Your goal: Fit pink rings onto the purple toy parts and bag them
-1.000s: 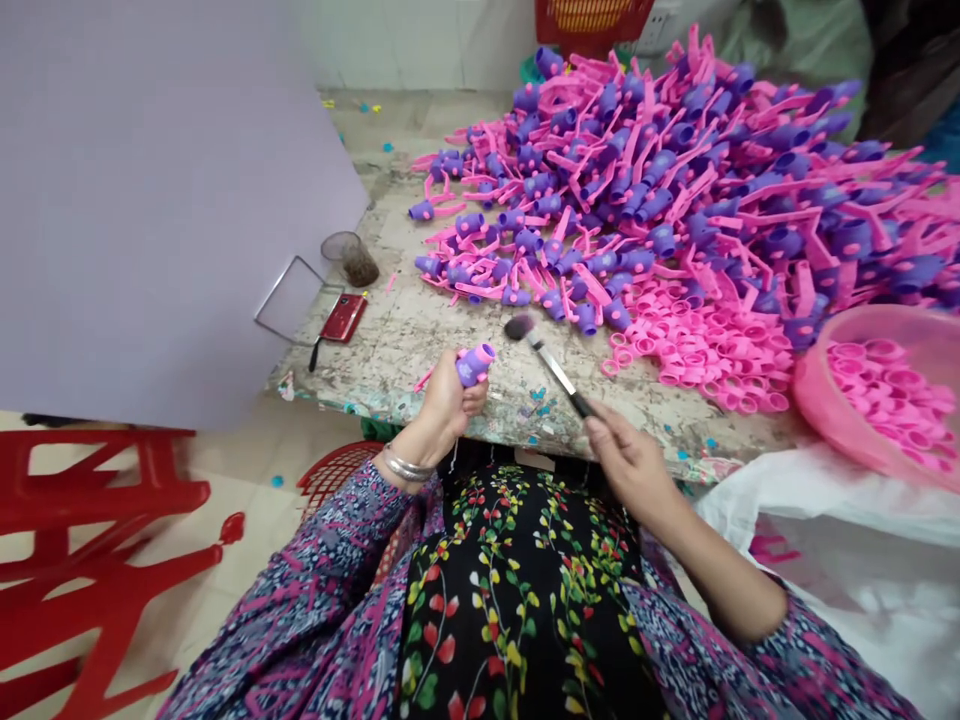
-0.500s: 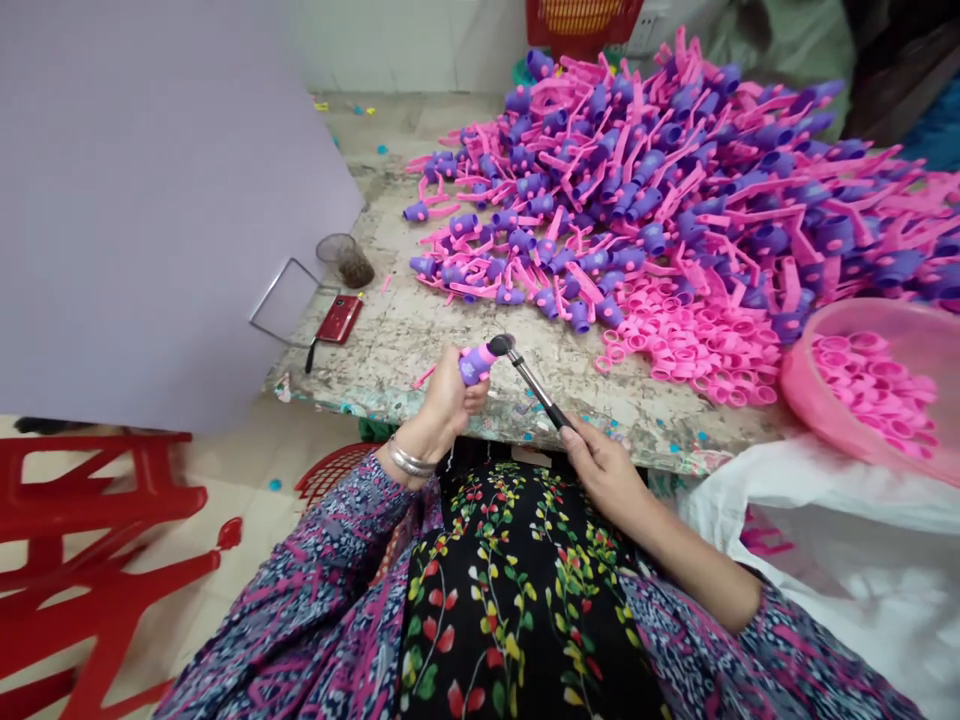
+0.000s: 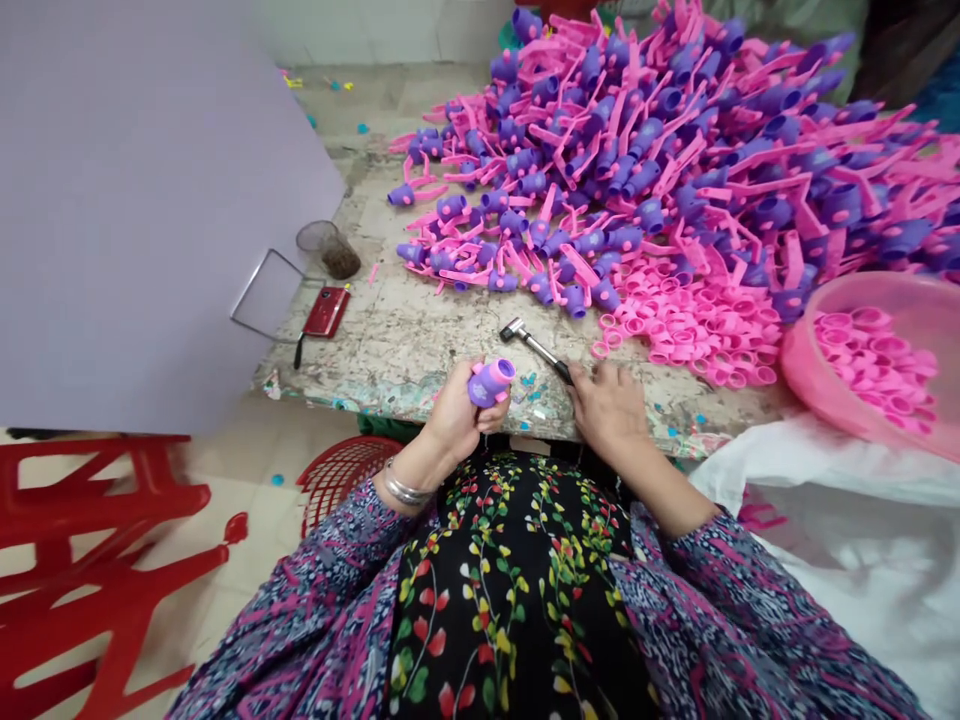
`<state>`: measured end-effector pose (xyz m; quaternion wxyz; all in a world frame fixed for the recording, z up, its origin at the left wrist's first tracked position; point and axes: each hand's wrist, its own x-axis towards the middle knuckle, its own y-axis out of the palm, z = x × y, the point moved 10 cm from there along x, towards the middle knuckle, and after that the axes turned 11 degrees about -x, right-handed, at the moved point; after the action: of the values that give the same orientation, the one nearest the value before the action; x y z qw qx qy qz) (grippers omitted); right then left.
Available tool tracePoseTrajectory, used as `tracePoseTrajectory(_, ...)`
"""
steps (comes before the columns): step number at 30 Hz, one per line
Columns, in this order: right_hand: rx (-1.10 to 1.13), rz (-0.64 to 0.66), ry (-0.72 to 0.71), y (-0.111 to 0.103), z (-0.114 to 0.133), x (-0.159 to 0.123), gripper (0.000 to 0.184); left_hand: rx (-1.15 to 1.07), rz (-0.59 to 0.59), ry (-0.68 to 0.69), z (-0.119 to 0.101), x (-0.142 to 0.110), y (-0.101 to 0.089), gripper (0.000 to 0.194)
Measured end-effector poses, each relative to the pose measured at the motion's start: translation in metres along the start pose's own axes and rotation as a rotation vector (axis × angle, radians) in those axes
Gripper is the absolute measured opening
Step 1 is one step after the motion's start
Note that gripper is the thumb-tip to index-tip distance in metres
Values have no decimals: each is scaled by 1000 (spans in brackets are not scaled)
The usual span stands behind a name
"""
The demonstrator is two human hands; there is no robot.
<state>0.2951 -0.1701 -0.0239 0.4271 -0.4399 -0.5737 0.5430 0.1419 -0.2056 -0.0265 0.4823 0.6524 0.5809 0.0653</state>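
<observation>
My left hand (image 3: 459, 410) is closed around a small purple plastic piece (image 3: 487, 388) with a pink ring in its upper end; the rest of the piece is hidden in the palm. A small hammer (image 3: 541, 350) with a metal head and black handle lies on the worn table (image 3: 450, 335). Over the end of its handle rests my right hand (image 3: 611, 410), palm down with fingers apart, touching it. Beyond the hands spreads a big heap of purple and pink plastic pieces (image 3: 637, 150), and loose pink rings (image 3: 697, 330) lie in front of it.
At right stand a pink bowl (image 3: 810, 350) of rings and a white sack (image 3: 840, 520). On the left are a red object (image 3: 327, 312), a tipped cup (image 3: 330, 248), a wire frame (image 3: 266, 290) and a large grey panel (image 3: 150, 220). Red stools (image 3: 97, 520) stand below.
The hammer head came down to the pink-ringed end of the purple piece, then moved away onto the table. My right hand turned palm down over the handle. My left hand kept its piece.
</observation>
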Motion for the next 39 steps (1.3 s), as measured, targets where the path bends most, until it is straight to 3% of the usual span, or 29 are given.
tracePoseTrajectory(3, 376, -95, -138, -19, 18, -9, 45, 11, -1, -18, 13, 2, 1, 60)
tracePoseTrajectory(6, 869, -72, -280, -37, 42, -22, 53, 82, -70, 56, 25, 8, -3, 53)
tracePoseTrajectory(8, 1096, -22, -266, -40, 50, -26, 48, 170, -103, 158, 28, 10, -5, 45)
tracePoseTrajectory(10, 1301, 45, -139, -30, 44, -26, 41, 327, -34, 165, 37, 11, 0, 47)
tracePoseTrajectory(13, 1566, 29, 198, -8, -1, -29, 36, 635, 79, 106, 48, 9, 5, 55)
tracePoseTrajectory(17, 1783, -259, 683, 13, -111, -66, 31, 776, 96, 4, 52, 4, -4, 53)
tracePoseTrajectory(19, 1778, -408, 873, 21, -162, -100, 25, 744, 54, -7, 49, 6, -10, 48)
tracePoseTrajectory(21, 1662, -582, 1049, 26, -205, -142, 35, 695, -23, -1, 44, 10, -19, 42)
tracePoseTrajectory(23, 1531, -588, 1111, 33, -223, -171, 44, 644, -82, -16, 43, 15, -27, 42)
tracePoseTrajectory(26, 1515, -537, 1144, 46, -223, -192, 55, 585, -121, -43, 44, 20, -34, 45)
tracePoseTrajectory(30, 1640, -549, 1125, 50, -213, -185, 49, 548, -178, -41, 45, 24, -43, 46)
tracePoseTrajectory(34, 1683, -563, 950, 24, -199, -146, 37, 550, -236, -12, 46, 28, -52, 41)
tracePoseTrajectory(37, 1699, -540, 844, 5, -167, -109, 28, 593, -245, 25, 46, 30, -55, 36)
tracePoseTrajectory(39, 1565, -442, 666, -8, -137, -72, 39, 624, -250, 46, 46, 31, -57, 33)
